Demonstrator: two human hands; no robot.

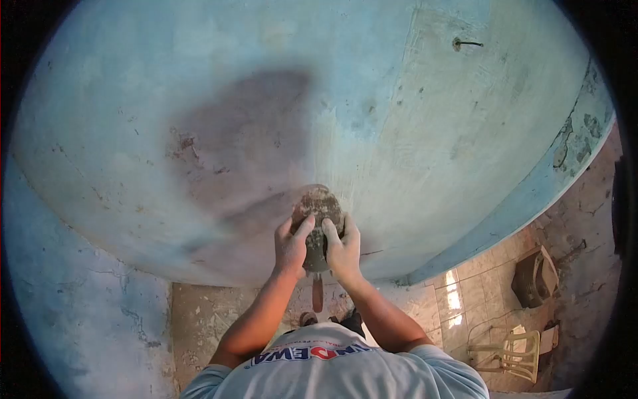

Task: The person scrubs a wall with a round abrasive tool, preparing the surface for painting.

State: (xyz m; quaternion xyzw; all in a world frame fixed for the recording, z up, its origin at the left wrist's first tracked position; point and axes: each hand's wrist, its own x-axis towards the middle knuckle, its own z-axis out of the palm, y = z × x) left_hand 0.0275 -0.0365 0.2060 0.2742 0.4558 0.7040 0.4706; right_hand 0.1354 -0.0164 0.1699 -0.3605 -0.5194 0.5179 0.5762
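Note:
My left hand (pixel 291 247) and my right hand (pixel 343 249) grip a round, dark, plaster-smeared piece (pixel 319 201) from its two sides. Both thumbs press on the face toward me, while the other fingers curl round the edges, partly hidden. The piece is up close in front of the blue-green wall (pixel 266 40) and overlaps it in this view. Below it sticks out a brown handle (pixel 318 292), pointing down toward my feet. Pale dust coats the fingers. What the handle belongs to is hidden behind the piece.
A dark shadow falls on the wall left of my hands, near a chipped patch (pixel 186 143). A short wire (pixel 470 44) pokes out at upper right. On the tiled floor stand a pale plastic chair (pixel 522 352) and a brown box (pixel 535 278). Another blue wall (pixel 86 312) borders the left.

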